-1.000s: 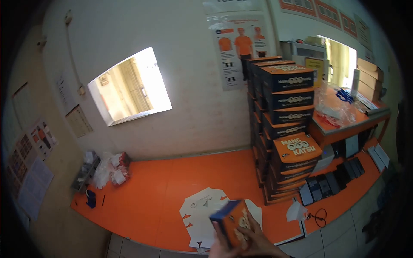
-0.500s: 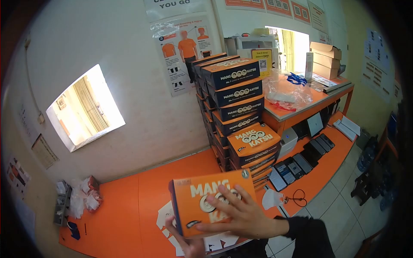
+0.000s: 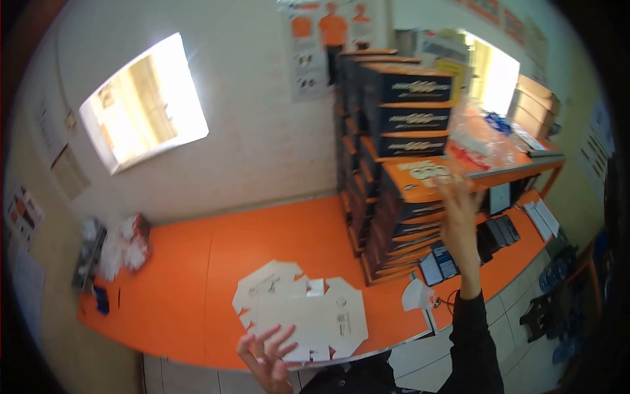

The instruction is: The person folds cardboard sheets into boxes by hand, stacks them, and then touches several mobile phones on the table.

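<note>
My right hand (image 3: 461,220) is stretched out to the stack at the right, fingers spread and slightly blurred, overlapping the right side of an orange-topped carton (image 3: 410,180) on the shorter front column. My left hand (image 3: 268,360) is raised palm up, fingers apart and holding nothing, at the table's near edge. Under and beyond it lie flat, unfolded cardboard box blanks (image 3: 298,315), pale side up, with cut tabs and small printed marks. Taller columns of dark-sided cartons (image 3: 413,118) rise behind the front column, against the wall.
The orange table (image 3: 177,282) runs along the wall. Plastic-wrapped packs (image 3: 125,246) and a grey tray (image 3: 90,259) sit at its left end. Right of the stack are a white face mask (image 3: 417,294), several phones (image 3: 499,231) and a raised shelf with a plastic bag (image 3: 482,141).
The carton held between both hands has left them and now appears on the front column. My right hand moved up and right to it; my left hand opened. The view shifted left and down.
</note>
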### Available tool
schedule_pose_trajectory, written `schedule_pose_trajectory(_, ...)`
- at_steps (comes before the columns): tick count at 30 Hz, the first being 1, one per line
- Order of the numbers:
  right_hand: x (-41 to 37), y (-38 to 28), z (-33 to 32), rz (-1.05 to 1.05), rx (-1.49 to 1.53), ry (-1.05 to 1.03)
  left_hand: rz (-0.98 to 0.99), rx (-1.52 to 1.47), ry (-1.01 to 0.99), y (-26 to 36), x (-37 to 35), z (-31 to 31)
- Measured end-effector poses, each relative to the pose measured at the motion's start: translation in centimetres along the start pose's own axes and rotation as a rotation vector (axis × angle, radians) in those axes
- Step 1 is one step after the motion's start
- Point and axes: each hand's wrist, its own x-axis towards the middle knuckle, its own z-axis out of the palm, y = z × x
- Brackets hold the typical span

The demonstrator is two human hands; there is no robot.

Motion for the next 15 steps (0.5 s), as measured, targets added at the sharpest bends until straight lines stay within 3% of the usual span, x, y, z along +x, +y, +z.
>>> schedule_pose_trajectory(3, -5.6, -4.5, 1.3, -0.009, 0.619, 0.121, -0.017, 0.108, 0.240, 0.6, -0.3, -1.8)
schedule_pose_trajectory(4, -8.0, -9.1, 2.2, -0.035, 0.890, -0.024, -0.042, 0.111, 0.298, 0.7, -0.4, -2.1)
schedule_pose_trajectory(5, -10.6, -12.8, 3.5, -0.214, 1.149, -0.318, -0.064, 0.111, 0.346, 0.7, -0.5, -2.3)
schedule_pose_trajectory(6, -14.9, -17.5, 6.5, -0.214, 1.494, -0.724, -0.084, 0.104, 0.388, 0.5, -0.6, -2.4)
schedule_pose_trajectory(8, -22.4, -24.7, 9.9, -0.626, 1.012, -0.901, -0.105, 0.048, 0.417, -0.1, -1.1, -2.2)
schedule_pose_trajectory(10, -27.3, -28.4, 12.2, -0.722, 0.834, -0.971, -0.114, -0.003, 0.428, -0.3, -1.6, -1.8)
schedule_pose_trajectory(13, -26.9, -27.6, 14.7, -0.561, 1.145, -1.287, -0.097, -0.001, 0.438, -0.9, -2.5, -2.3)
schedule_pose_trajectory(15, -27.1, -27.0, 17.6, -0.625, 1.315, -1.250, -0.136, 0.021, 0.415, -2.2, -3.2, -3.0)
